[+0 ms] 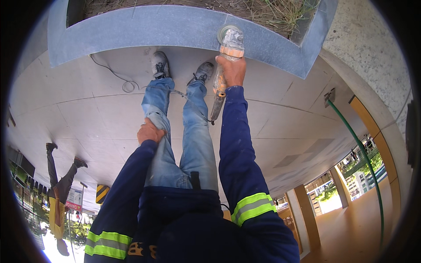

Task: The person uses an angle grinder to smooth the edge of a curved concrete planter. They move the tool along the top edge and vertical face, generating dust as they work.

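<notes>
My right hand [233,70] is closed around the body of an angle grinder [219,90], dusty grey with orange parts. Its round disc [227,33] lies against the flat top of a blue-grey stone ledge [144,27]. From the grinder's rear end, a dark power cord [179,92] runs left past my shins. My left hand [150,131] grips my left leg around the knee, over faded blue jeans [162,166]. Both my dusty shoes [160,65] stand on the paving just short of the ledge.
Soil with dry grass [280,15] lies behind the ledge. The cord coils loosely [130,86] on pale paving at left. A green hose [357,138] runs along the right side. Another person [59,197] stands at far left, near a red-and-white sign [74,199] and a black-and-yellow striped block [102,193].
</notes>
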Tool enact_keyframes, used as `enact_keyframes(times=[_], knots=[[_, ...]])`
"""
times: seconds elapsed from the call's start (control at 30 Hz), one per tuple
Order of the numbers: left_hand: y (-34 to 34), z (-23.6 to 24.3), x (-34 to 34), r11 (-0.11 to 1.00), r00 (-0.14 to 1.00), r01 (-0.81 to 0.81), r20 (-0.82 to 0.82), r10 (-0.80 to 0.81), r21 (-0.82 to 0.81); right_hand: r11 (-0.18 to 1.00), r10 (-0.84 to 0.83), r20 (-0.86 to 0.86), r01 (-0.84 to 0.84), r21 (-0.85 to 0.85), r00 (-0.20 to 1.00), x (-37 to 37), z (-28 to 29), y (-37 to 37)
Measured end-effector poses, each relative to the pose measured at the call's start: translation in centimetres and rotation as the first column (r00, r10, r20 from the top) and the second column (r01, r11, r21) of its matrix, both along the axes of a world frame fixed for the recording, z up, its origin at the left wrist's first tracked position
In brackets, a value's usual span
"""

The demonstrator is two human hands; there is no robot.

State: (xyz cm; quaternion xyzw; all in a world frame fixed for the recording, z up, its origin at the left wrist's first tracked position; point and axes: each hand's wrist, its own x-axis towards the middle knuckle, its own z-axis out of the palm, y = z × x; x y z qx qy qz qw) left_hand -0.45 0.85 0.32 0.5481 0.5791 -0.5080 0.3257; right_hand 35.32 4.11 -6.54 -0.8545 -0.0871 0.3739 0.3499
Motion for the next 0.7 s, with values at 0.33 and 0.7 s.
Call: enact_keyframes(times=[0.33, 0.7], knots=[[0.4, 0.0, 0.2, 0.999, 1.000, -0.013, 0.021, 0.012, 0.031, 0.992, 0.085, -0.012, -0.086, -0.091, 0.996, -2.7, 0.6, 2.0], [0.4, -0.4, 0.3, 1.000, 0.999, -0.007, 0.033, 0.007, 0.017, 0.999, 0.027, -0.012, -0.026, 0.027, 1.000, 1.5, 0.2, 3.0]])
